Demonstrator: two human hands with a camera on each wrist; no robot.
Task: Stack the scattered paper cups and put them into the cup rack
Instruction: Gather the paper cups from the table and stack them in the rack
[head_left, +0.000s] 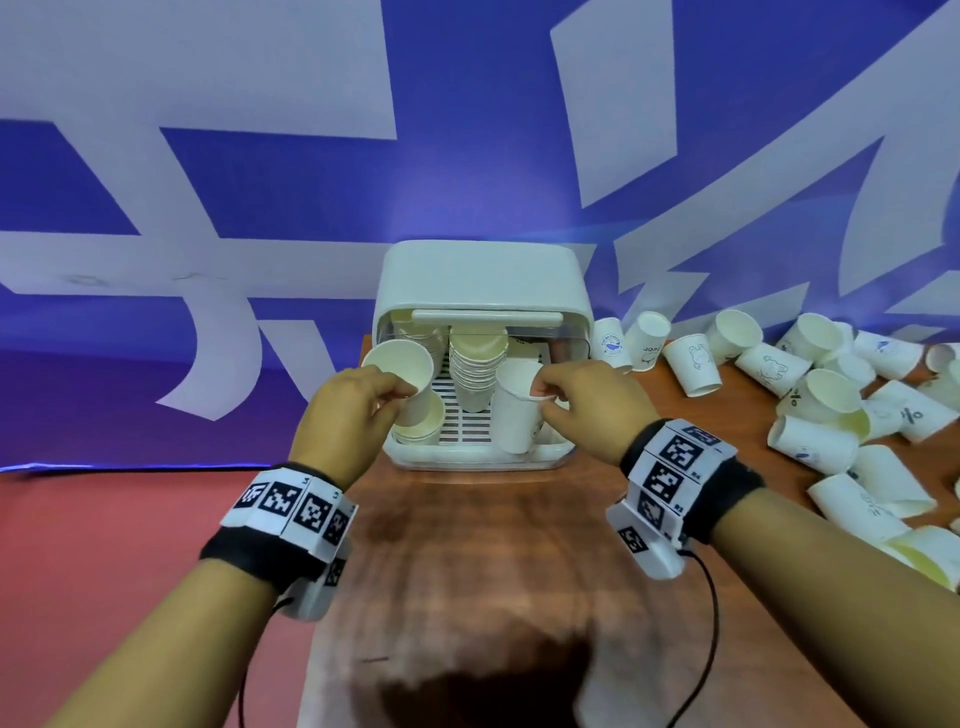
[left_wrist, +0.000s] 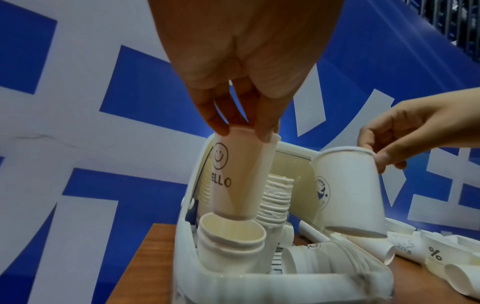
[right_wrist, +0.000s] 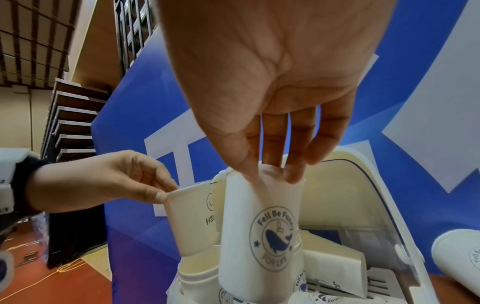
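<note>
Two hands at work over one white cup rack (head_left: 480, 280), set on the wooden counter (head_left: 467, 545) against a blue-and-white wall (head_left: 208, 182). Left hand (head_left: 348, 410) pinching the rim of one smiley cup (left_wrist: 240, 174), printed "HELLO", upright with its base just entering the mouth of a short stack (left_wrist: 231, 244) at the rack's front left. Right hand (head_left: 587, 400) pinching the rim of one whale cup (right_wrist: 262, 236), printed "FOR LIFE", fingers dipped inside its mouth, thumb outside; held upright over the rack's front right, whether touching anything below hard to tell. Inside the rack, three stacks countable from the head view: the front-left one, a taller one (head_left: 475, 364) in the middle, and a third (head_left: 418, 332) at the back left, under the raised lid. More cups lying on their sides low in the rack's right part, number unclear. Loose cups (head_left: 821, 395) scattered across the counter to the right of the rack, well over a dozen, mostly tipped over, exact count not readable. One marker band (head_left: 291, 512) on the left wrist and one more on the right.
</note>
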